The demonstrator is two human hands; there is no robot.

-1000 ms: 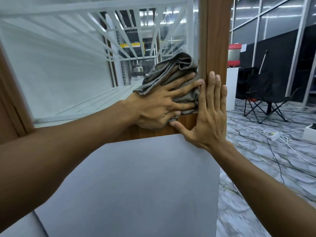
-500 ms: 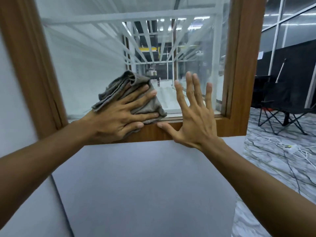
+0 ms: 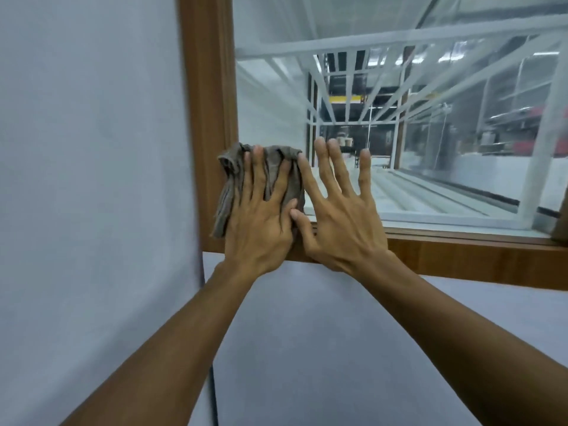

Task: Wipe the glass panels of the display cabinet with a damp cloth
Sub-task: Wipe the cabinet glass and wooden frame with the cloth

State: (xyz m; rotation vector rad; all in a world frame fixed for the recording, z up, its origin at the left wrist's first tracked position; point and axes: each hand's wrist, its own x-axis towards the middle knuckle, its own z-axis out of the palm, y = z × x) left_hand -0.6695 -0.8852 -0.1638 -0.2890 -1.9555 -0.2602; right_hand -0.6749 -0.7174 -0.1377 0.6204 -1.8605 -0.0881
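Head view: the left hand [image 3: 258,216] presses the cloth [image 3: 229,182] flat under spread fingers, with the wooden frame [image 3: 209,87] just left of the grip. The right hand [image 3: 341,216] lies spread and empty right beside it on the glass panel [image 3: 430,167]. This looks like corner wiping, and the next move probably calls for a firm sweep away from the frame.

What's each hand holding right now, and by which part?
Left hand presses the cloth flat against the glass, fingers spread over its middle, not gripping. Right hand holds nothing.

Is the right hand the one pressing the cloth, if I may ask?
No, the left hand presses the cloth against the glass, while the right hand lies flat and bare beside it.
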